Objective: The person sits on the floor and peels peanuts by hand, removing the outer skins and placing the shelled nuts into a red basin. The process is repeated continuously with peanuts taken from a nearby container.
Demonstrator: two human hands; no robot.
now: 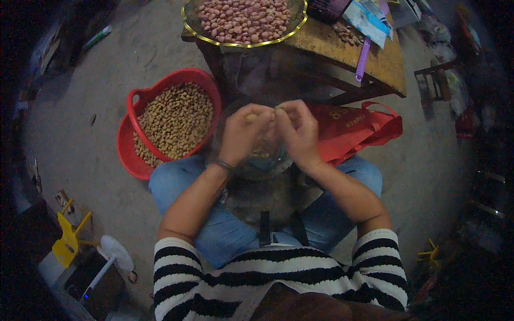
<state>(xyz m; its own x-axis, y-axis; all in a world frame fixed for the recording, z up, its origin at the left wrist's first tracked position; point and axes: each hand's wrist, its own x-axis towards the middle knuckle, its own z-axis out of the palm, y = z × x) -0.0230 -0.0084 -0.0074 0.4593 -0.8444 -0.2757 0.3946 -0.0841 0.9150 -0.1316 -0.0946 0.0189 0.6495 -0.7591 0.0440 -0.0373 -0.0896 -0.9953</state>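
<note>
My left hand (245, 130) and my right hand (297, 128) meet at the fingertips above a round container (277, 170) between my knees. A small pale piece, seemingly a peanut in its shell (251, 117), lies in the curled fingers of my left hand. My right thumb and forefinger are pinched together; what is between them is blurred. Shell-like bits show in the container below. To the left, unshelled peanuts (176, 120) fill a red plastic basket (134, 100). Shelled pink peanuts (245, 22) lie in a gold-rimmed bowl (241, 45) beyond my hands.
A wooden table (337, 44) carries the bowl, packets (367, 24) and a purple-handled tool (362, 60). A red bag (353, 128) lies right of my hands. At the lower left are a yellow stool (66, 240) and a white round-topped object (117, 252).
</note>
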